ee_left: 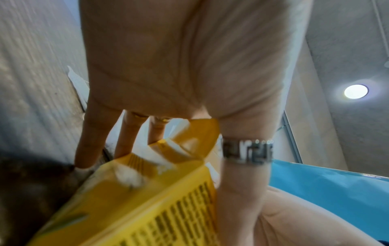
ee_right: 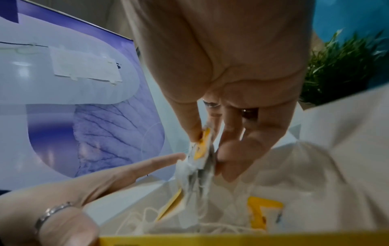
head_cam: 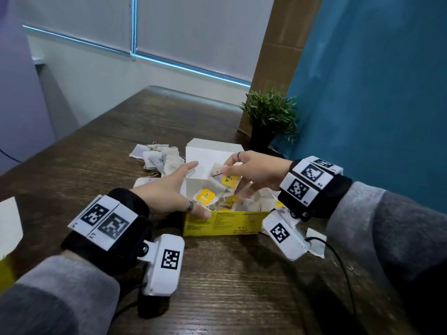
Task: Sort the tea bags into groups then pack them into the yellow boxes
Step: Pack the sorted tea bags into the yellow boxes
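tea bags [head_cam: 226,176] in right hand [head_cam: 254,170]

Dim, even room light; wrist views blurred, edges warped; ceiling lamp [ee_left: 356,91] glares.

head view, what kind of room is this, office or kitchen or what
Probably an office or meeting room, not a kitchen. A long wooden table stands by a window with grey roller blinds, and a small potted plant sits against a blue partition wall. No kitchen fittings are in view.

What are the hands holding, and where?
Right hand pinches tea bags by their top edges. Left hand steadies the yellow box at its left corner.
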### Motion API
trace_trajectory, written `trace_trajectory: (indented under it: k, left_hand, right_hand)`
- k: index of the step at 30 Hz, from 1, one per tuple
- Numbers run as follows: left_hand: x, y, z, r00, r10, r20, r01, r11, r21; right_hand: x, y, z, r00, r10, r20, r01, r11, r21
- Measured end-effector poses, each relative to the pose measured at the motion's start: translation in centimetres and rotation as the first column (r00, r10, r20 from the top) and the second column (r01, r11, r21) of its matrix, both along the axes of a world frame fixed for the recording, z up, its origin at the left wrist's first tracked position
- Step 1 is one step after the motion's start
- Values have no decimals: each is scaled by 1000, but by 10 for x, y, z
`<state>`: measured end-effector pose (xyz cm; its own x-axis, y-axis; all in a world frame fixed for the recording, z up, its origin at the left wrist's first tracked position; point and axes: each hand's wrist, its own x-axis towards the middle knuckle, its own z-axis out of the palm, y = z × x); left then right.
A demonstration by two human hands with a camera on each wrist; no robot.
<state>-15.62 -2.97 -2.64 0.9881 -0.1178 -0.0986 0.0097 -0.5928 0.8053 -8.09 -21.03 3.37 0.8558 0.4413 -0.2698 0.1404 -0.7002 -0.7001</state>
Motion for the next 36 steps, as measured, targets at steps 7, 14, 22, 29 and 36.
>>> trace_trajectory:
  k: [7, 14, 22, 29, 36]
  left_hand:
    - [-2, -1, 2, 1000, 16, -7, -16, 1000, -3]
    - [-3, -2, 4, 1000, 13, -11, -13, 999, 31]
    - [-6, -3, 7, 999, 38, -29, -37, 998, 44]
    - [-11, -7, 14, 995, 74, -72, -68, 994, 89]
    - [-14, -9, 17, 992, 89, -87, -84, 995, 61]
  right_hand:
    - [8, -19, 4, 912, -9, 411, 20, 1000, -23]
    - [8, -37, 9, 922, 224, 316, -87, 914, -395]
    - [4, -29, 6, 988, 64, 142, -68, 997, 25]
    - [0, -28, -2, 858, 288, 426, -65, 883, -465]
    - [-7, -24, -6, 894, 289, 343, -113, 885, -453]
